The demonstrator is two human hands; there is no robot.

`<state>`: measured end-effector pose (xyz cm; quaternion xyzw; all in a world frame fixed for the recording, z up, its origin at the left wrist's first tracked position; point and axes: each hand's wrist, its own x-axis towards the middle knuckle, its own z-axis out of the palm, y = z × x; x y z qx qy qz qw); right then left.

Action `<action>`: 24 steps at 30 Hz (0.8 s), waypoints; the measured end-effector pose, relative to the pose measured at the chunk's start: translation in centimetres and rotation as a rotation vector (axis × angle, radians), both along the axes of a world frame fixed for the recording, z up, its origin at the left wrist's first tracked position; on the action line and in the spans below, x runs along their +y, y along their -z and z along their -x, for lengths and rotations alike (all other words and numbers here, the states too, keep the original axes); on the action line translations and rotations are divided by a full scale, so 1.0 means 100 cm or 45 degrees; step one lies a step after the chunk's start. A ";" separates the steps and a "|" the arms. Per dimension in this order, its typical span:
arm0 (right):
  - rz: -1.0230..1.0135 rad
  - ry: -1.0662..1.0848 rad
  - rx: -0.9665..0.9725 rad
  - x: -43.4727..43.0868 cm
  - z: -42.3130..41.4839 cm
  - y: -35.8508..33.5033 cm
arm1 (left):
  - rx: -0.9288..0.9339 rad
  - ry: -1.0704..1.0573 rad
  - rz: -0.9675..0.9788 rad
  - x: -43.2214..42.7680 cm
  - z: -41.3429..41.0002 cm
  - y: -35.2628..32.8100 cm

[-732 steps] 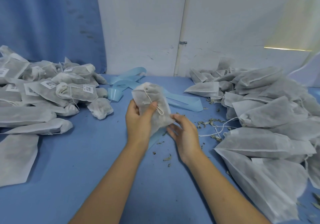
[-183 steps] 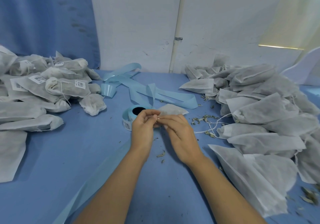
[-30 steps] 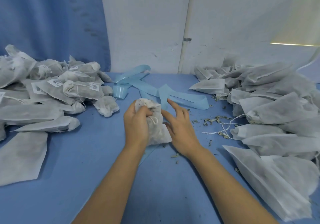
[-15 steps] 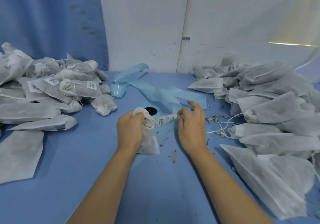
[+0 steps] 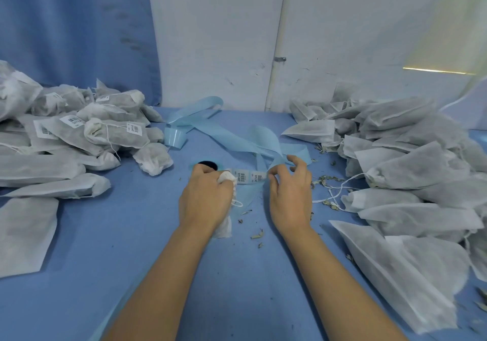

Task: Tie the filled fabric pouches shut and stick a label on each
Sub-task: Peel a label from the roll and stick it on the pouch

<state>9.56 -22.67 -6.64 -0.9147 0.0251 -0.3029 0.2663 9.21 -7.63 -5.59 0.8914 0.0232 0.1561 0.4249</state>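
My left hand is closed around a tied white fabric pouch on the blue table; the pouch's gathered top and string loop stick out by my thumb. Behind that hand lies the label roll, mostly hidden. A strip of barcode labels stretches from the roll to my right hand, whose thumb and forefinger pinch the strip's end on its pale blue backing tape. Labelled, tied pouches are piled at the left. Untied filled pouches are heaped at the right.
Used backing tape curls across the back of the table toward the white wall. Dried herb crumbs and loose white strings lie between my right hand and the right heap. Flat pouches lie at the left edge.
My right hand has shifted right, drawing the label strip out longer from the roll. My left hand has stayed on the pouch, now pressed lower against the table.
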 end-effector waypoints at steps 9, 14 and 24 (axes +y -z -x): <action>-0.052 0.017 -0.078 0.001 0.001 0.000 | -0.122 0.195 -0.054 -0.006 0.004 -0.002; -0.188 -0.044 -0.240 0.001 0.002 0.001 | -0.094 0.280 0.154 -0.017 0.005 0.003; -0.857 -0.535 0.088 0.008 0.012 -0.002 | 0.062 0.363 0.864 -0.017 0.014 -0.002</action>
